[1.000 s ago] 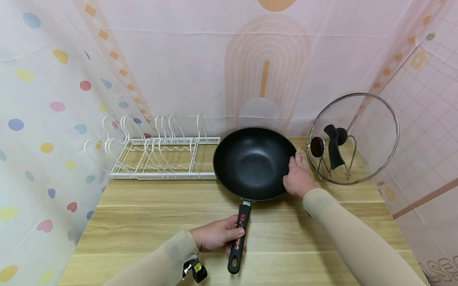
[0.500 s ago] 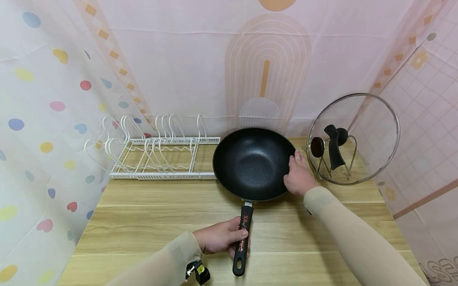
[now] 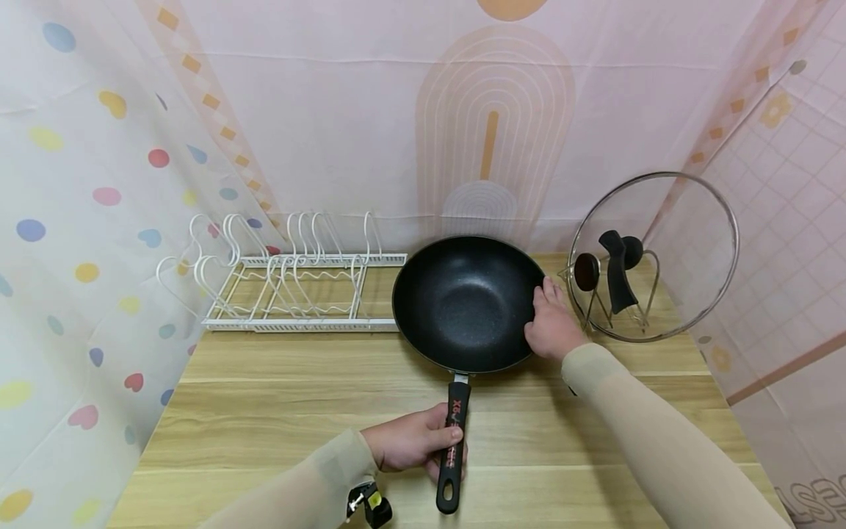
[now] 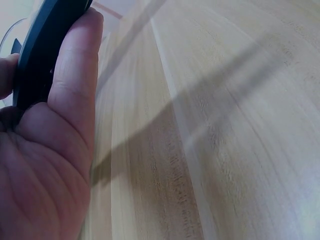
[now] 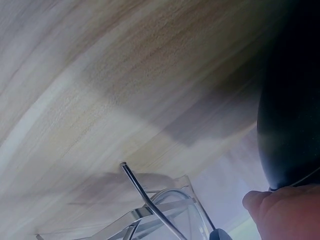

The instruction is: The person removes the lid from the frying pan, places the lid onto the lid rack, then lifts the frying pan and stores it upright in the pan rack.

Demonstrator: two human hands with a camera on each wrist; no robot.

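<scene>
A black wok with a long black handle stands in the middle of the wooden table, its inside facing up. My left hand grips the handle, thumb across the red lettering on top. In the left wrist view the palm and a finger lie along the dark handle. On the wok's right rim, my right hand holds with its thumb toward the inside and its fingers at the edge. The wok's outer wall fills the right side of the right wrist view, fingertip at the rim.
A white wire rack with upright loops stands left, right beside the wok. Close to my right hand, a glass lid with a black handle leans in a metal stand. Patterned curtains enclose the table.
The wok's handle has swung slightly right with my left hand on it. My right hand has shifted very slightly right and up along the rim. Rack and lid stay put.
</scene>
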